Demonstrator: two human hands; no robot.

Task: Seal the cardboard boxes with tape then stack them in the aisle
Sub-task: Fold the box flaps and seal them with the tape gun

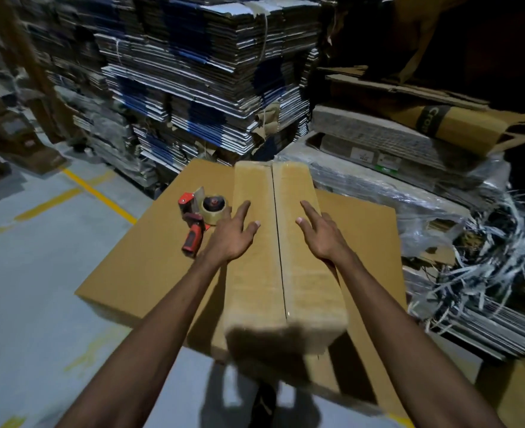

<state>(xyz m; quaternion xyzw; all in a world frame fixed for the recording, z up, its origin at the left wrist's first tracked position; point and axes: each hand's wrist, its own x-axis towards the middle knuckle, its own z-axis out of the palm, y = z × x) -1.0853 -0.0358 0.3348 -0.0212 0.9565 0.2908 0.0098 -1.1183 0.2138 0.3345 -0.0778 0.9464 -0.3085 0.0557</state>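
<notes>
A long narrow cardboard box (264, 273) lies lengthwise on a larger flat cardboard box (137, 273), its two top flaps meeting at a centre seam. My left hand (232, 234) rests flat on the left flap with straight fingers. My right hand (320, 231) rests flat on the right flap, fingers spread. A red and black tape dispenser (201, 217) with a roll of clear tape lies on the larger box just left of my left hand.
Tall stacks of flattened cartons (199, 72) stand behind. Plastic-wrapped flat cardboard and loose strapping (477, 251) fill the right side. Grey floor with yellow lines (97, 193) opens to the left. A small box corner (520, 393) sits at lower right.
</notes>
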